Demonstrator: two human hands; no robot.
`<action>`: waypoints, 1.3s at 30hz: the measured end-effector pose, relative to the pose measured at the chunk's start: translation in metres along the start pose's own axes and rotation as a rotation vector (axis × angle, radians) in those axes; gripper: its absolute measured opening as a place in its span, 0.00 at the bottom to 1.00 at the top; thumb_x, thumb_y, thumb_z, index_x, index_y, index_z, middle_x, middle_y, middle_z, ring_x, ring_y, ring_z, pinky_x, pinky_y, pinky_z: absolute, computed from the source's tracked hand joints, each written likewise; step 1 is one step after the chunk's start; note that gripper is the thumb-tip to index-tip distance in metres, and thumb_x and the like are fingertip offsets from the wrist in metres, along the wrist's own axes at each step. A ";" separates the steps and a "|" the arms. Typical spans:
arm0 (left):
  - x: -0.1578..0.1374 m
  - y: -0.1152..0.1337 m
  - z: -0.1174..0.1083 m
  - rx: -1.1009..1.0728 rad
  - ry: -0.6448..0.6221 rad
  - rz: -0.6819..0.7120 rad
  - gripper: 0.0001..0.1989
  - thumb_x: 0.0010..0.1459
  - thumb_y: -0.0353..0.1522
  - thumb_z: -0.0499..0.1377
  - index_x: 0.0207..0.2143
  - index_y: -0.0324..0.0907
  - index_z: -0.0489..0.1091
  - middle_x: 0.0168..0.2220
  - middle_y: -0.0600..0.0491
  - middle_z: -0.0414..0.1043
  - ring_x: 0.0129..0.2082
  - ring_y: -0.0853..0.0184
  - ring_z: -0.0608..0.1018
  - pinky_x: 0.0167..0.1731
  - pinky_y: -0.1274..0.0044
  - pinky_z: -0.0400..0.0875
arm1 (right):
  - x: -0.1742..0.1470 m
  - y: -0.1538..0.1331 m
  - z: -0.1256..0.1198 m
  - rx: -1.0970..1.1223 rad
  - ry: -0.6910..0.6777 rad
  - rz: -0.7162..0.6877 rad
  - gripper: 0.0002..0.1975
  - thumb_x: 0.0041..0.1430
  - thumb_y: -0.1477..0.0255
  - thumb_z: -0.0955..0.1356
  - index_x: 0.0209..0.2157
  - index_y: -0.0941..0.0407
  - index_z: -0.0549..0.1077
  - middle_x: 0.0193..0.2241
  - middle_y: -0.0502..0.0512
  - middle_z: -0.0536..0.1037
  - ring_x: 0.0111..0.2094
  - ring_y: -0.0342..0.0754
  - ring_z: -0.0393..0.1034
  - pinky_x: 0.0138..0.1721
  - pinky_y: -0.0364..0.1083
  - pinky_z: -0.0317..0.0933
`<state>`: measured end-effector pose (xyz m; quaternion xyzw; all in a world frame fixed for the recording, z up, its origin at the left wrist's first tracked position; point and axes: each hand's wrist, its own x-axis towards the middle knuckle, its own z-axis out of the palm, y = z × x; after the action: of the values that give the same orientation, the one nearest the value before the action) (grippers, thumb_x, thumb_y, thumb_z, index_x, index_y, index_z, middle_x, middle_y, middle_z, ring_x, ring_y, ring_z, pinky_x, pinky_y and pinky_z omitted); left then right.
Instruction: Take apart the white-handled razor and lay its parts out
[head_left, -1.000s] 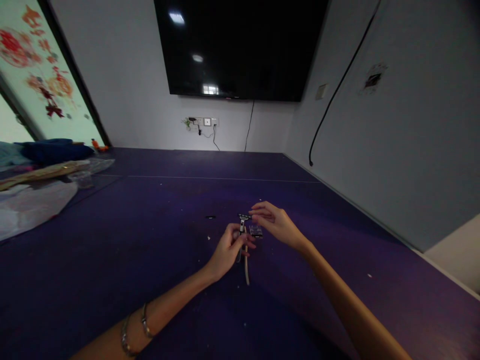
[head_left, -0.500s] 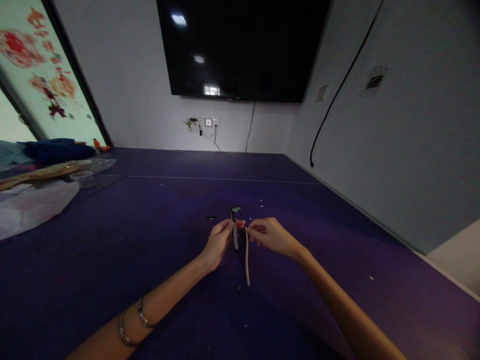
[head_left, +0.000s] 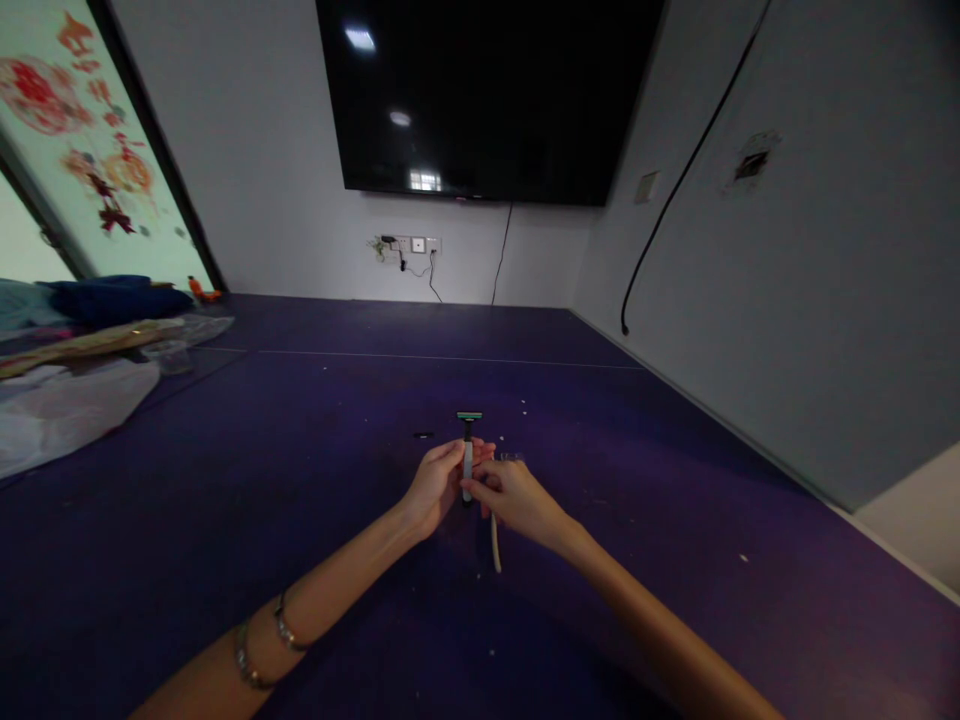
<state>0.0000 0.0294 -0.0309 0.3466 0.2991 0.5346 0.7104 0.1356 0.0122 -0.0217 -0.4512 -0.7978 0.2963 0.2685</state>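
Note:
A razor [head_left: 468,460] with a grey handle and a green-edged head stands roughly upright between my hands, head pointing away from me. My left hand [head_left: 433,488] holds the handle from the left, thumb along it. The fingers of my right hand [head_left: 517,495] pinch the handle's lower part. Below the right hand a thin pale stick-like strip [head_left: 496,550] shows on the purple surface [head_left: 337,600]; its upper part is hidden by the hand. Just beyond the right knuckles is a small clear piece [head_left: 511,457], too faint to name.
A small black strip [head_left: 424,435] lies left of the razor head. White specks [head_left: 523,402] dot the surface. At far left are a white plastic bag [head_left: 82,410] and blue cloth [head_left: 116,300]. A television [head_left: 487,100] hangs ahead; a black cable [head_left: 675,190] runs down the right wall.
My right hand has left the top of the pale strip and moved left onto the razor handle. The razor has turned so its head faces me more squarely.

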 end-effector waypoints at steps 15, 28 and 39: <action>0.028 0.003 -0.037 0.558 0.216 0.067 0.18 0.58 0.40 0.51 0.38 0.36 0.73 0.45 0.41 0.74 0.46 0.60 0.75 0.49 0.68 0.62 | 0.011 0.029 0.003 -0.109 0.137 0.233 0.18 0.56 0.67 0.62 0.16 0.59 0.71 0.13 0.51 0.70 0.15 0.39 0.61 0.18 0.38 0.49; 0.046 0.033 -0.067 0.610 0.328 0.237 0.23 0.55 0.42 0.48 0.38 0.34 0.73 0.44 0.39 0.74 0.41 0.60 0.76 0.45 0.69 0.65 | 0.016 0.031 0.027 -0.332 0.082 0.286 0.15 0.52 0.70 0.63 0.15 0.59 0.72 0.15 0.55 0.73 0.20 0.44 0.69 0.20 0.39 0.52; 0.044 0.036 -0.066 0.641 0.326 0.211 0.21 0.54 0.40 0.48 0.36 0.35 0.73 0.43 0.40 0.75 0.41 0.61 0.76 0.43 0.71 0.66 | 0.023 0.015 0.023 -0.294 -0.149 0.301 0.12 0.48 0.75 0.64 0.14 0.59 0.70 0.13 0.55 0.72 0.18 0.44 0.69 0.19 0.38 0.57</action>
<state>-0.0616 0.0900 -0.0426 0.4905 0.5232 0.5322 0.4499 0.1174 0.0337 -0.0449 -0.5764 -0.7737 0.2460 0.0929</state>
